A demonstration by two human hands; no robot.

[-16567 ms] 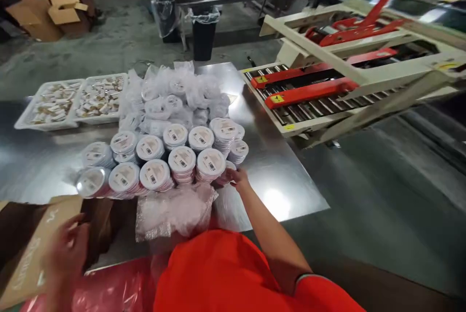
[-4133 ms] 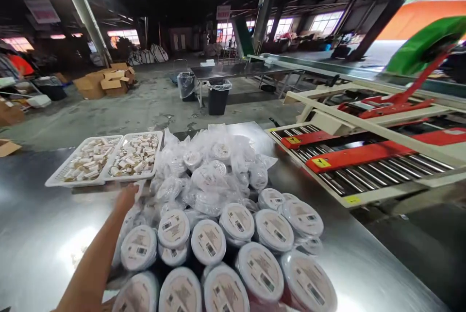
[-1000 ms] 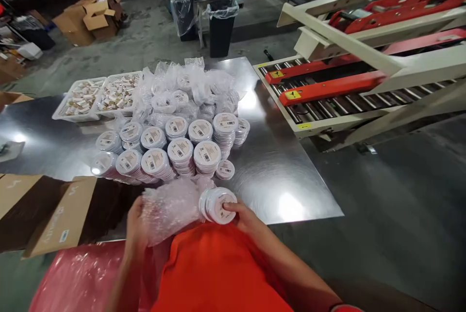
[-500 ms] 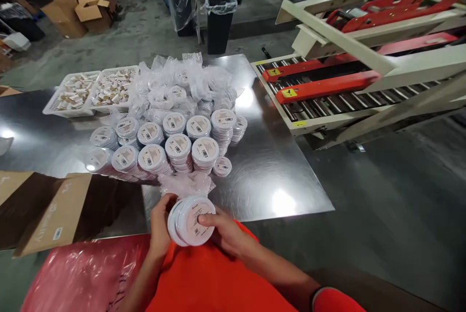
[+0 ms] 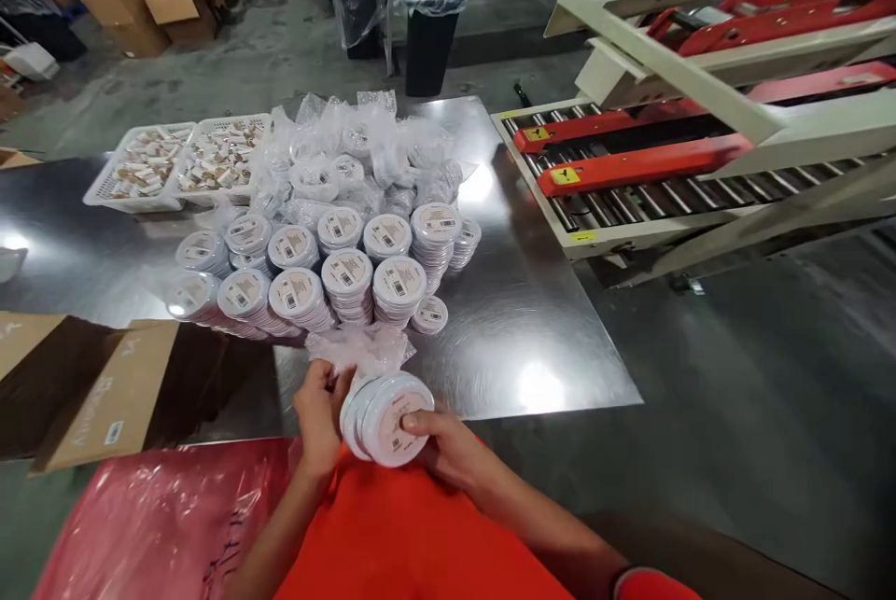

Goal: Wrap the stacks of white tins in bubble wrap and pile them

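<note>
In my right hand (image 5: pixel 448 446) is a short fanned stack of round white discs (image 5: pixel 387 439) with printed barcode labels. The thumb presses on the top label; the other fingers are hidden underneath. My left hand (image 5: pixel 320 418) is just left of the stack, its fingers curled at a crumpled piece of bubble wrap (image 5: pixel 360 346) that hangs behind the discs. Its fingertips are partly hidden. Beyond both hands, several piles of similar discs (image 5: pixel 346 273) stand in rows on the metal table (image 5: pixel 518 320). One smaller pile (image 5: pixel 429 313) sits at their right front.
Behind the piles lies a heap of bubble-wrapped items (image 5: pixel 350 152). Two white baskets (image 5: pixel 133 202) hold small white-and-brown pieces. An open carton (image 5: pixel 116 395) and a red plastic bag (image 5: pixel 161 516) are at left. A roller conveyor (image 5: pixel 630 208) with red forks stands right.
The stack and my right hand have shifted slightly right in view. The discs are fanned a bit more, and a gap has opened between my left hand and the stack.
</note>
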